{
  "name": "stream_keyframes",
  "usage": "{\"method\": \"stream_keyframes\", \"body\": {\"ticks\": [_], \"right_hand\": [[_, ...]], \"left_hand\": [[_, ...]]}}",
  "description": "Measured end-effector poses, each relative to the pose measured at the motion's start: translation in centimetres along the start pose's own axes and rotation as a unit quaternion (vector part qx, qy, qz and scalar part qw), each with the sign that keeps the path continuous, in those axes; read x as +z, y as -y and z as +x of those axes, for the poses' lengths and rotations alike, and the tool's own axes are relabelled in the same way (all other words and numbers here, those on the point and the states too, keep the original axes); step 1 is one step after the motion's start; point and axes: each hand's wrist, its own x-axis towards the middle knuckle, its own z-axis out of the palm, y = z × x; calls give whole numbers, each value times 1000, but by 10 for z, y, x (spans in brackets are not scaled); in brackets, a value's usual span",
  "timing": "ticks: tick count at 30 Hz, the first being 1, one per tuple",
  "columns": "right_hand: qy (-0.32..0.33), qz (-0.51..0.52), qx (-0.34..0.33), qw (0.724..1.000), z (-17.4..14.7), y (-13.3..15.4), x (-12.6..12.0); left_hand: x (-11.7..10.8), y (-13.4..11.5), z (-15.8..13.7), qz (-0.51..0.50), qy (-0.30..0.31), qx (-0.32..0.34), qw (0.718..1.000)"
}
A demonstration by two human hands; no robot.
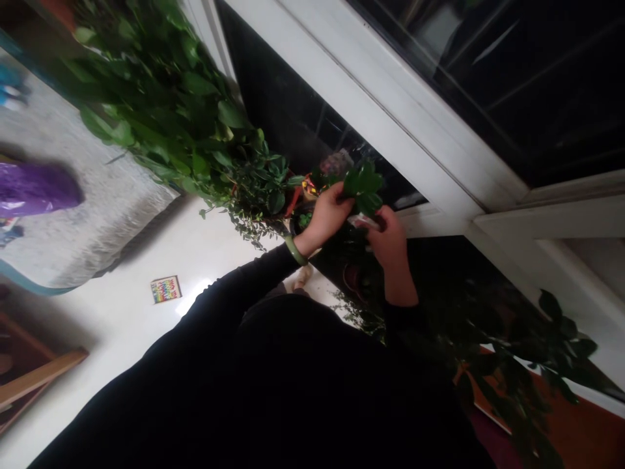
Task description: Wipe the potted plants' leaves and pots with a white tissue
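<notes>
No lettering is coming through clearly enough for me to read.
From my remote seat I am seeing rows of multicoloured print running across a small flat rectangular item (166, 290) lying on the pale floor (114, 332) between eight and nine o'clock from the centre; the characters are showing too small and too soft, and I am making out no sure word, number or brand.
</notes>
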Motion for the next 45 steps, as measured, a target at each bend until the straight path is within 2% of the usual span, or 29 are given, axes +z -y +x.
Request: {"method": "stream_keyframes", "body": {"ticks": [7,12,18,22,28,33,36,41,45], "right_hand": [[10,-56,26,998,-14,0,-13],[-3,-6,88,996,-14,1,-23],[-15,30,87,996,-14,-6,-27],[-4,28,87,996,-14,-6,-27],[8,14,88,996,-16,5,-25],[28,10,91,995,-19,8,-22],[30,32,100,994,-19,5,-25],[-34,89,116,989,-11,0,-30],[-48,88,91,991,0,-2,-19]], "left_hand": [[-7,-16,0,-83,27,-82,993],[-15,-34,-18,-148,47,-127,980],[-16,-33,-41,-127,25,-142,981],[-9,-36,-45,-128,5,-189,974],[2,-49,-36,-128,15,-278,952],[12,-53,-28,-64,16,-286,956],[14,-48,-28,-68,4,-294,953],[12,-42,-37,-109,13,-277,955],[13,-41,-42,-94,22,-278,956]]}}
